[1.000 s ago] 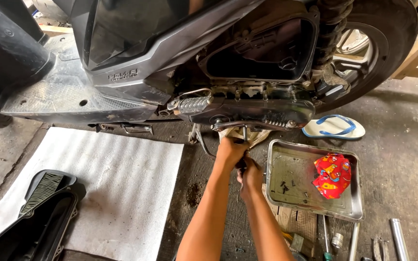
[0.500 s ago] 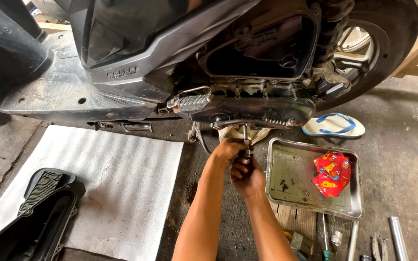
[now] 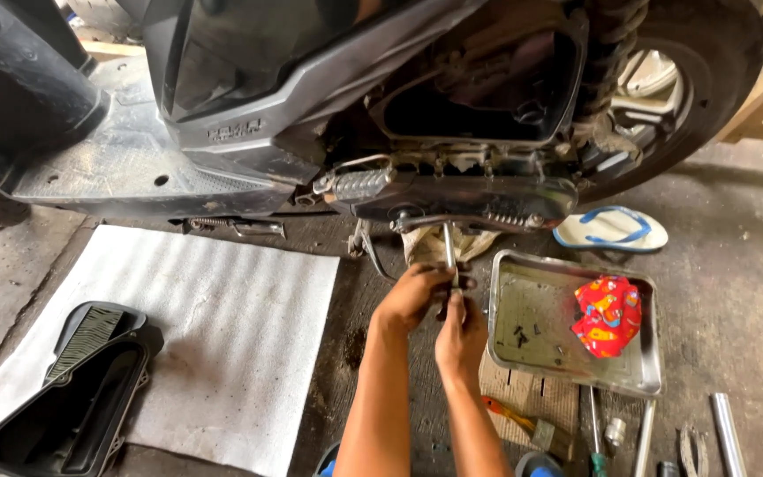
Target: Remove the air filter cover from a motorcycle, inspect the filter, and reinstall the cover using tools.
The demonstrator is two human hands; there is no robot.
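Both the left hand [image 3: 412,296] and the right hand [image 3: 461,331] have fingers clenched around a wrench [image 3: 449,252] standing upright; its top end is hidden under the scooter [image 3: 452,190].

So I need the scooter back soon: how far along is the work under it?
Done: an air-box cover lies off on the white mat, and small screws sit in the metal tray. In hand: both hands, left hand and right hand, grip a long tool under the engine case. Left: the open housing is uncovered.
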